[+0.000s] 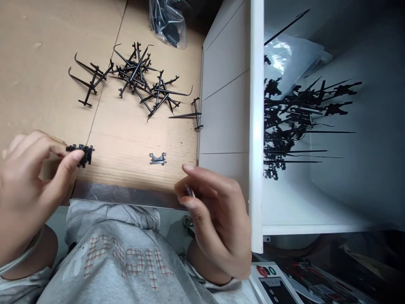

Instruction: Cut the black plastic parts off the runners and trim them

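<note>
My left hand (41,177) pinches several small black plastic clips (85,156) between thumb and index finger, at the left of the table's front edge. A single black plastic clip (157,158) with notched ends lies flat on the table between my two hands. My right hand (215,207) is over the front edge, to the right of that clip. Its fingers curl toward the thumb, with a small dark thing (190,191) showing between them; its kind cannot be made out.
A pile of black T-shaped plastic parts (136,74) with thin curved stems lies across the cardboard-covered table (47,42). Behind it sits a clear plastic bag (169,25). On the right, a white bin (257,126) holds many black assembled parts (291,114). A control box (272,283) stands below.
</note>
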Tool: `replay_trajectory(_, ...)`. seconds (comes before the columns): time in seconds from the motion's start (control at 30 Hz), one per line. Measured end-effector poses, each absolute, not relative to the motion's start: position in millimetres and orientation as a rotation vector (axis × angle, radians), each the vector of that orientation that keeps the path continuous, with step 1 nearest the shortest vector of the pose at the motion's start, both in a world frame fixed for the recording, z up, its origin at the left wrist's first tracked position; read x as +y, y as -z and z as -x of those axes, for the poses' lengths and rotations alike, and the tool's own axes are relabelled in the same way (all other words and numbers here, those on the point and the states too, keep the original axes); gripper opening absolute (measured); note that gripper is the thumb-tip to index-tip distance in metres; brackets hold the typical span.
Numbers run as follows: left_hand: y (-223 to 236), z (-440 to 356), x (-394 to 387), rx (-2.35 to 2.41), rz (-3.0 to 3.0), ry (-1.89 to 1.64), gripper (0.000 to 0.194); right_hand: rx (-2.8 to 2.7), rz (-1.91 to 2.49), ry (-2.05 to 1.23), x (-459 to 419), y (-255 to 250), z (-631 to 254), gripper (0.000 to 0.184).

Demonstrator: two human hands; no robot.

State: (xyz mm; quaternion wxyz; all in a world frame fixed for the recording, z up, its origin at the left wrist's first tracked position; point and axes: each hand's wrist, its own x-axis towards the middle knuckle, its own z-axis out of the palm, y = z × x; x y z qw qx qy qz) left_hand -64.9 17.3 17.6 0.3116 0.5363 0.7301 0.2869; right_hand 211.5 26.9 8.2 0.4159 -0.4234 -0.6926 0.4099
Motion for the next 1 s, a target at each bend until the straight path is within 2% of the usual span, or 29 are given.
replay_trajectory(0.17, 2.8, 74.9, 26.3, 2.251, -1.586, -0.528, 0.026, -1.585, 1.160, -0.989, 26.3, -0.1, -209.3, 0.037)
replay_trajectory(0.27, 2.7, 52.2, 29.2, 2.291, -1.721, -0.446, 0.043, -1.592, 1.184, -0.983, 26.2, 0.2, -208.8, 0.037)
replay_trajectory(0.33, 0.5, 28.0, 33.5, 2.012, -1.992, -0.393, 0.046, -1.620, 1.183, -0.976, 26.3, -0.1, -209.2, 0.038)
replay_trajectory(0.4, 1.1, 2.0, 41.2, 1.700, -2.165, -0.384, 0.035, -1.642, 1.186, -0.969, 26.7, -0.4, -209.6, 0.038)
replay_trajectory(0.43, 3.0, -9.5, 45.8, 1.575, -2.198, -0.342, 0.036, -1.650, 1.186, -0.968, 26.9, -0.6, -209.7, 0.038)
replay_trajectory(0.53, 13.5, -29.1, 57.4, 1.470, -2.248, -0.278, 0.029, -1.646, 1.189, -0.989, 27.1, -1.1, -209.7, 0.038)
replay_trajectory(0.67, 26.9, -21.7, 58.8, 1.461, -2.295, -0.504, 0.015, -1.634, 1.219, -1.052, 26.0, 1.0, -209.4, 0.041)
replay_trajectory(0.87, 26.9, -10.0, 48.2, 1.509, -2.315, -0.822, 0.018, -1.772, 1.242, -0.986, 26.2, 8.3, -207.9, 0.050)
replay_trajectory(1.0, 21.5, -17.2, 40.6, 1.569, -2.302, -1.106, 0.012, -1.836, 1.227, -0.988, 26.7, 6.7, -201.4, 0.049)
